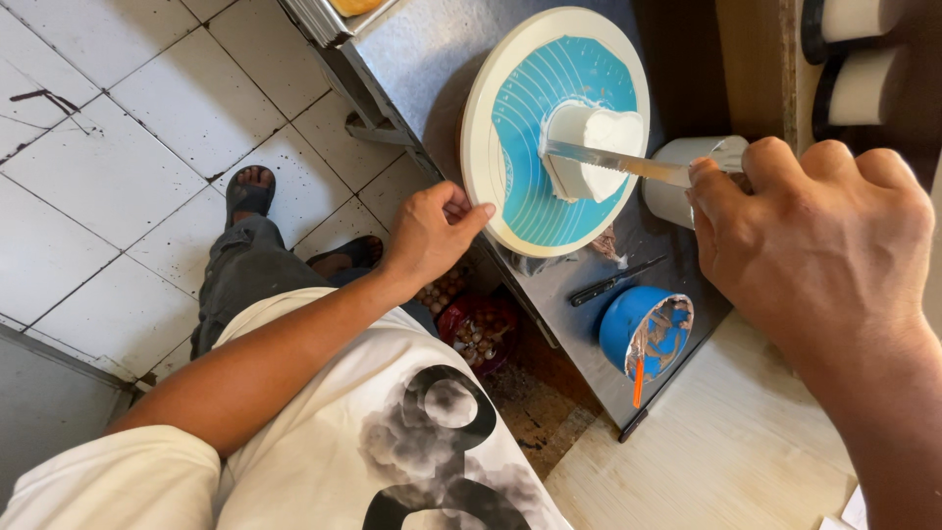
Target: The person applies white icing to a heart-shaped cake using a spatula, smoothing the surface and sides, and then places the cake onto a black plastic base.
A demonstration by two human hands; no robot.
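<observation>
A small white frosted heart-shaped cake stands on a blue mat on a cream round turntable. My right hand grips a long metal knife, its blade lying flat against the cake's side. My left hand rests at the turntable's near rim, fingertips touching its edge.
The turntable sits on a steel table. A white tub stands beside the cake. A blue bowl with brown cream and an orange-handled tool, and a small black knife, lie nearby. A wooden counter is at right. Bowls of nuts sit below.
</observation>
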